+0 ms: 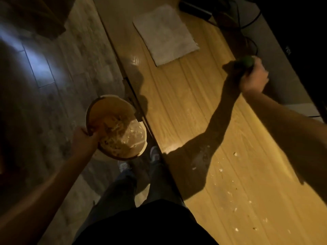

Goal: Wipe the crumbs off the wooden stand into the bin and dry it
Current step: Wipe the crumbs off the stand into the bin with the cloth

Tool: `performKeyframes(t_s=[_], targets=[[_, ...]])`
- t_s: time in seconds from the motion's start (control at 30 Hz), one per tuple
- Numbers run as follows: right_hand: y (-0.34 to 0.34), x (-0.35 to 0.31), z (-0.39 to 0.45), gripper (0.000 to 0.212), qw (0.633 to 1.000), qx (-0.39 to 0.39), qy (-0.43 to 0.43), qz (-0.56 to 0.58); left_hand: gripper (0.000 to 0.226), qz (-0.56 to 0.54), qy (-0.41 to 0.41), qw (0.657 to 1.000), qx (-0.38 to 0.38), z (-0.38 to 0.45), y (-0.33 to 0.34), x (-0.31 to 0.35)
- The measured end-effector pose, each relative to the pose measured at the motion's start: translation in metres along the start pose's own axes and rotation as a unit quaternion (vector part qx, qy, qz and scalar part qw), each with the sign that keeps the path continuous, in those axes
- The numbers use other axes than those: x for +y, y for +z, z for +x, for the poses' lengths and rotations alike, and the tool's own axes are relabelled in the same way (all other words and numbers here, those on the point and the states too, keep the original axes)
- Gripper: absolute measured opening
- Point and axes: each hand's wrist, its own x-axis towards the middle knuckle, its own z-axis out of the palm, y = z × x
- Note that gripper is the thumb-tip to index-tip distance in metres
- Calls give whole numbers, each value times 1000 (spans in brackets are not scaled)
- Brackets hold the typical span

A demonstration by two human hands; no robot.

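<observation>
The wooden stand (177, 96) runs from near right to far centre, its yellow top lit. Pale crumbs (233, 193) lie scattered over its near right part. My right hand (254, 76) reaches across the stand's far edge and grips a green sponge (245, 61). My left hand (85, 138) holds the rim of a round bin (99, 112), held tilted beside the stand's front edge above the floor. Scraps and crumbs lie inside the bin. A folded white towel (166, 34) lies flat at the far end of the stand.
A dark screen (300, 41) with cables (251, 20) stands along the stand's back edge on the right. A dark box (194, 7) sits at the far end. My legs and shoes (138, 161) stand on the tiled floor (44, 71) by the front edge.
</observation>
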Motion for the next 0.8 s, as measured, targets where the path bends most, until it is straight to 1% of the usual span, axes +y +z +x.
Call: performKeyframes(t_s=[0.03, 0.1, 0.17, 0.2, 0.23, 0.3, 0.4, 0.53, 0.73, 0.8], targets=[[-2, 12, 15, 48, 1000, -9, 6, -18, 50, 5, -8, 1000, 2, -1, 3, 0], [-1, 30, 38, 43, 997, -59, 29, -41, 40, 17, -21, 999, 18, -1, 11, -1], [7, 39, 48, 44, 992, -110, 33, -51, 33, 8, -30, 999, 23, -1, 17, -3], [12, 41, 49, 46, 991, -117, 34, -60, 33, -9, -47, 999, 11, 1, 18, -4], [17, 41, 49, 47, 990, -112, 38, -71, 36, -11, -64, 998, 3, 2, 17, -6], [24, 40, 46, 51, 991, -88, 43, -94, 35, 6, -66, 998, 15, 3, 15, -7], [31, 33, 33, 48, 993, -57, -1, -100, 39, -27, -51, 998, 15, 0, 18, -10], [49, 8, -6, 43, 995, -53, -43, -68, 36, -23, -65, 998, 4, -2, 17, -10], [82, -53, -95, 52, 986, -54, -143, -64, 31, -3, -51, 999, 17, -7, 13, -4], [90, -69, -125, 54, 981, -72, -172, -59, 35, -5, -45, 999, 16, -7, 11, -1]])
